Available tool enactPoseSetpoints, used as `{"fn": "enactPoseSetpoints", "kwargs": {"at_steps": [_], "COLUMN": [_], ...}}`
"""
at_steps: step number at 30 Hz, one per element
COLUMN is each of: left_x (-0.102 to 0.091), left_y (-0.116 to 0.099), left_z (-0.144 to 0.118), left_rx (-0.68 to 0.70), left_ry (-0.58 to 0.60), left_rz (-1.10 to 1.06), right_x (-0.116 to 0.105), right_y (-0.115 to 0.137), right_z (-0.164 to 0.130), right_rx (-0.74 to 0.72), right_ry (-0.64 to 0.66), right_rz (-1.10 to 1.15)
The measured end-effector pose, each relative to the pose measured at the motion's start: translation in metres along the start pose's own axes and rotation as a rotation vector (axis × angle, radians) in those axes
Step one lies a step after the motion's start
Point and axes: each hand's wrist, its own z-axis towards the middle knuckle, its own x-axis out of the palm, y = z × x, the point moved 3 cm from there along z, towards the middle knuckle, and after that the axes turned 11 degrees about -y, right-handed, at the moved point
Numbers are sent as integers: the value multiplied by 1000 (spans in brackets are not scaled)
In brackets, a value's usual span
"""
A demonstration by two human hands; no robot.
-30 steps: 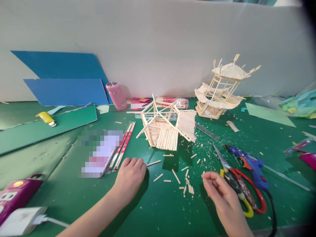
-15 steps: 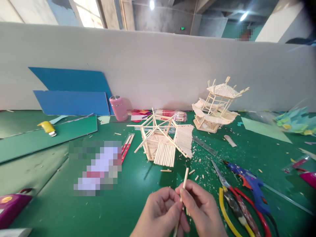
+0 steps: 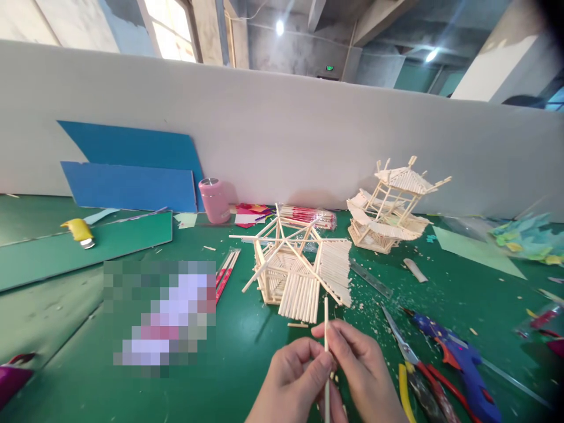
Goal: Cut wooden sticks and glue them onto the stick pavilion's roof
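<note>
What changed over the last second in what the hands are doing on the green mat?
Both hands left the mat and met: left hand and right hand now pinch one thin pale wooden stick, turned from slanted to upright. The unfinished stick-built pavilion frame and red-handled scissors stayed put.

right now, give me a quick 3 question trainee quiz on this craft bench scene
1. True or false: both hands pinch one thin wooden stick, held nearly upright.
2. What lies closest to the right hand? A) pink cup B) scissors C) yellow lighter
3. Fill in: the unfinished stick model sits on the ____ mat.

Key: 1 true; 2 B; 3 green. The left hand shares the grip on the stick.
</note>
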Motion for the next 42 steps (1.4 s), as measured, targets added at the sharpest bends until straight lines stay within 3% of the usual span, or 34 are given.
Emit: {"fn": "enactPoseSetpoints", "kwargs": {"at_steps": [6, 13, 20, 42], "left_x": [1, -4, -3, -10], "left_y": [-4, 6, -4, 1], "left_z": [8, 21, 18, 25], "left_rx": [12, -6, 20, 3], "left_ry": [4, 25, -55, -45], "left_rz": [-62, 1, 13, -27], "right_x": [3, 3, 7, 11], "right_y": [0, -5, -10, -24], "right_z": [6, 9, 12, 12], "right_rx": [3, 39, 115, 148], "right_ry": [10, 2, -35, -49], "right_rz": [-13, 38, 111, 150]}}
